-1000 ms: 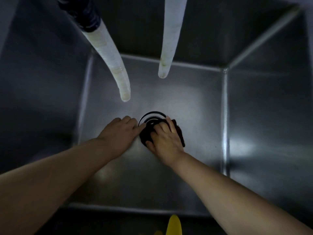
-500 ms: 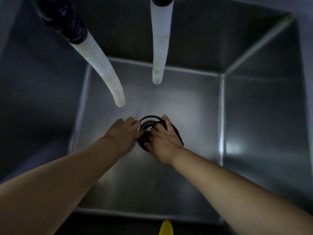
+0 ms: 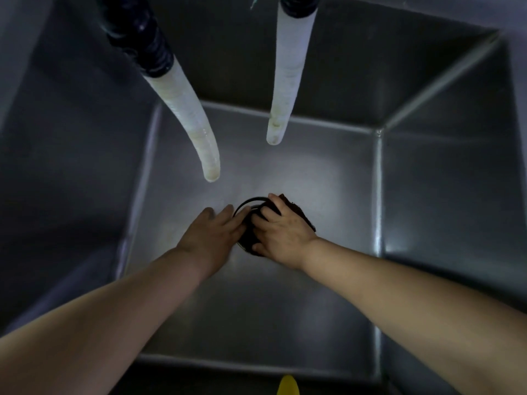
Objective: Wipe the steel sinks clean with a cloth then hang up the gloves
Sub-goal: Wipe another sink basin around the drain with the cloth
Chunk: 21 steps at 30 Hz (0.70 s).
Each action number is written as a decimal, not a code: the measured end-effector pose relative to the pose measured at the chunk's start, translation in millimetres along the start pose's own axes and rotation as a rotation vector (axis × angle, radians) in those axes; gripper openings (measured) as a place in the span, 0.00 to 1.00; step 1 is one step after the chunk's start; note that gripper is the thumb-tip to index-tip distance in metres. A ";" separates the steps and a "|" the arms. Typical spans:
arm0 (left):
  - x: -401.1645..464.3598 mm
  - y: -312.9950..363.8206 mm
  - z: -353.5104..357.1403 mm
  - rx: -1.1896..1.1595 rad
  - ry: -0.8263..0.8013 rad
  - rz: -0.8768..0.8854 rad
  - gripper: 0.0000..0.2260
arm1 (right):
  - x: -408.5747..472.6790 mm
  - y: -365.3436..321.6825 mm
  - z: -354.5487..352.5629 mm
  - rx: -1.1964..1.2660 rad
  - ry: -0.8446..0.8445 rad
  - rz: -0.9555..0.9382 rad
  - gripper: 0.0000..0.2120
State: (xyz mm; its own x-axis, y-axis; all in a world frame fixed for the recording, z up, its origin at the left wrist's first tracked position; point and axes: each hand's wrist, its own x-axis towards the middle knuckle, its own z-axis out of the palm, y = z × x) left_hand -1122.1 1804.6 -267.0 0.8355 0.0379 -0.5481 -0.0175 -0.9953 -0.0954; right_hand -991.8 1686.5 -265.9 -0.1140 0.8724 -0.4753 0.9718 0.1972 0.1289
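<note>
Both bare arms reached down into a deep steel sink [image 3: 313, 295], the hands meeting at the dark round drain [image 3: 247, 205] in the middle of its floor. The right hand [image 3: 281, 233] pressed a dark cloth [image 3: 299, 213] over the drain's right side, fingers bent over the fabric and the thumb tucked against its near edge, so its grip was closed on the cloth. A corner of the cloth showed past the knuckles on the far right of the hand. The left hand [image 3: 212, 233] lay just beside it, fingers stretched out nearly straight with their tips reaching the drain's left rim; that grip was released and held nothing. Motion blur softened the left fingers.

Above the hands, 2 pale ribbed hoses hung into the basin: the left hose [image 3: 189, 115], joined to a dark fitting [image 3: 142, 35] at the top, curved toward the middle, and the right hose [image 3: 288, 72] dropped almost straight, its open end well above the sink floor. A small yellow object [image 3: 288, 386] showed at the near edge, too cropped to identify.
</note>
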 end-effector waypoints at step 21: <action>-7.0 -3.1 3.9 -0.107 0.095 0.005 0.28 | 40.5 -30.4 -18.6 0.234 -0.390 0.416 0.28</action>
State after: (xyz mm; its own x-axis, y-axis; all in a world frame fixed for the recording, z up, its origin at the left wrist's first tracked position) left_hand -1130.0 1807.8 -266.2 0.8838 0.0298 -0.4670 0.0329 -0.9995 -0.0014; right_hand -1029.9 1724.2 -272.9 0.3253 0.6185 -0.7153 0.9432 -0.2666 0.1984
